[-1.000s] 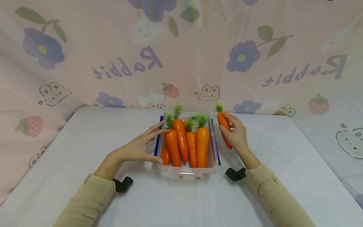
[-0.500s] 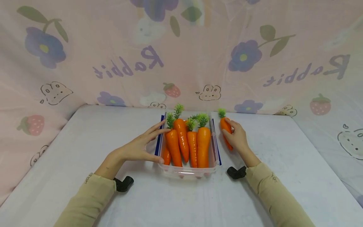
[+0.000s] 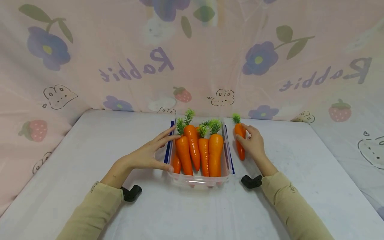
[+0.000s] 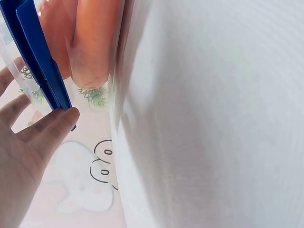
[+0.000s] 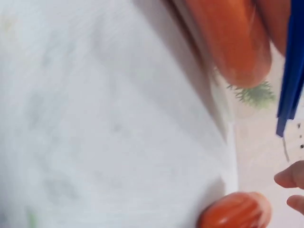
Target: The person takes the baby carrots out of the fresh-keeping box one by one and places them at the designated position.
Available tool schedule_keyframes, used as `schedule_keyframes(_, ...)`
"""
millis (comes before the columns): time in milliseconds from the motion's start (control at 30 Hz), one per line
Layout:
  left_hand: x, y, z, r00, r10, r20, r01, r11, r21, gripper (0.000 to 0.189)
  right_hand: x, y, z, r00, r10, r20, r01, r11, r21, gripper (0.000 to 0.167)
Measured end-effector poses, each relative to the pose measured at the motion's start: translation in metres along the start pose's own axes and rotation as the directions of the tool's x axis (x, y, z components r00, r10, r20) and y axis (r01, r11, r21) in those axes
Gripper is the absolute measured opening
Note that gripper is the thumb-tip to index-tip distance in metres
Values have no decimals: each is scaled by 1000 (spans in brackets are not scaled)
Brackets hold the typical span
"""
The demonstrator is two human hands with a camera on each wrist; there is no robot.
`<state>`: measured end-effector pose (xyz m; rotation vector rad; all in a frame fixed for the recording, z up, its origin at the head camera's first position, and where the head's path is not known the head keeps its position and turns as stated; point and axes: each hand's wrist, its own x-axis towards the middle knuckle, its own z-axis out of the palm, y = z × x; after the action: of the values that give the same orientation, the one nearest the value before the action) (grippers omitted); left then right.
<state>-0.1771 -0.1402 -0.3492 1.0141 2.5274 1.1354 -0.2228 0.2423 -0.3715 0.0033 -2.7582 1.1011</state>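
Note:
A clear plastic box (image 3: 198, 181) with blue side flaps holds several glossy orange carrots (image 3: 215, 156) with green tops. My left hand (image 3: 144, 157) rests at the box's left side, thumb near the front corner and fingertips over the rim. In the left wrist view its fingers touch the blue flap (image 4: 47, 66). To the right of the box, a single carrot (image 3: 241, 152) lies on the table, top pointing away. My right hand (image 3: 255, 141) is spread loosely over it. The right wrist view shows the fingers (image 5: 293, 175) a little apart from that carrot (image 5: 232, 211).
A white-covered table (image 3: 192, 213) stands before a pink curtain (image 3: 192, 53) printed with flowers, rabbits and strawberries. Black curved pieces (image 3: 132, 193) stick out from under both sleeves (image 3: 294, 203). The right blue flap (image 3: 229, 150) runs along the box beside the lone carrot.
The right hand has brought the lone carrot slightly toward me and down beside the box, straightened it, and loosened its hold. The left hand has stayed at the box.

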Motion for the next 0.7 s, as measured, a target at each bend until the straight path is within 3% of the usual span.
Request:
schedule_keyframes(333,0,-1,0,1000,3,3,-3,1000,-6,93,-4,-20,-6,994,-55,-95,62,996,71,51)
schedule_keyframes(700,0,0,1,1000,2,-3,-2,1000,-8,92,-11,-48,-14,988,-100,-115,111,989,102,51)
